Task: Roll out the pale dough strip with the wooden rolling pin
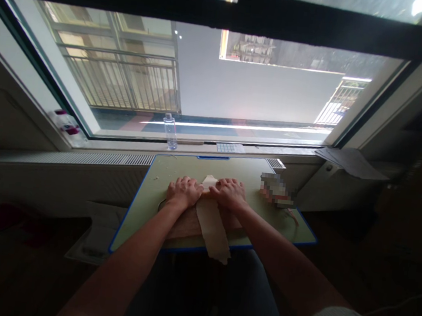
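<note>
Centre of the frame, both your hands work palm-down above a green, blue-edged counter (pixel 245 167). Left hand (pixel 185 192): fingers close together, slightly bent, thumb toward the middle. Right hand (pixel 232 193): much the same, mirrored. You rest both on or against a brown slab (pixel 184 226); whether either hand grips anything underneath, cannot tell. Pale strip (pixel 214 231) lies lengthwise at centre, its far end showing between your hands, its ragged near end past the counter's near edge, toward your knees. What it is made of is unclear. Right of your right hand, well apart: a pixelated object (pixel 277 191), details unreadable. Beyond the counter, upper centre, a clear bottle (pixel 170 132) stands upright on the sill; a second bottle (pixel 67 124) leans at left. Loose papers (pixel 351 163) lie at right of the frame.
</note>
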`<state>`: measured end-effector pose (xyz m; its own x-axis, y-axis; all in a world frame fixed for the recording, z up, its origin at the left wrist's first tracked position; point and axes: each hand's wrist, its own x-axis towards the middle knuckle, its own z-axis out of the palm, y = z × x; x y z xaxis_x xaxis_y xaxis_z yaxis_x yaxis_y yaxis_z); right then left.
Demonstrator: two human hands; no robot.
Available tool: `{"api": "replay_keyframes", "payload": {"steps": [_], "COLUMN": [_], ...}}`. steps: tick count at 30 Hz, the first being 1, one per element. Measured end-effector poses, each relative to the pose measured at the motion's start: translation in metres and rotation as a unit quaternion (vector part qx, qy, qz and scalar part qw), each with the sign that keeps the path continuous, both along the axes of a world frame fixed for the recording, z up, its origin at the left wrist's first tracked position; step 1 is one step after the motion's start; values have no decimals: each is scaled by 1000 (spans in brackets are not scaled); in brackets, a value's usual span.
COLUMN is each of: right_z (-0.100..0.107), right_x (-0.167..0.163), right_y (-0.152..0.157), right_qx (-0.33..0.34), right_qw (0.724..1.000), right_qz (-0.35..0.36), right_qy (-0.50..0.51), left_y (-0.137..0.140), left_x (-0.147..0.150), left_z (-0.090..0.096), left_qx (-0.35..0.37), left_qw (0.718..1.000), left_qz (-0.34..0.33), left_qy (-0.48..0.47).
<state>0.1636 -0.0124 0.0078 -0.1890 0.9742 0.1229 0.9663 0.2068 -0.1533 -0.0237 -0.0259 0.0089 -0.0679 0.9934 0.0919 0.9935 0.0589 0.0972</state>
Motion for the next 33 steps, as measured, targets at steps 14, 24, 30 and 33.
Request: {"api": "replay_keyframes", "payload": {"steps": [14,24,30,33], "right_z": [7,5,6,5], "right_x": [-2,-2,-3,-4], "right_y": [30,58,68,72], "right_qx": [-73,-92,-80,-67], "right_qw": [997,994,995,996], "right_qz": [-19,-25,-25,-29], "right_qy": [32,44,54,59], "left_y": [27,53,64,66], "left_x": [-4,-7,-9,-9], "left_z": [8,10,9,8], "left_qx": [-68,-88,-76,-72], "left_qw": [997,995,996,996], "left_qz": [3,4,5,7], "left_qy": [-32,-38,-44,-43]}}
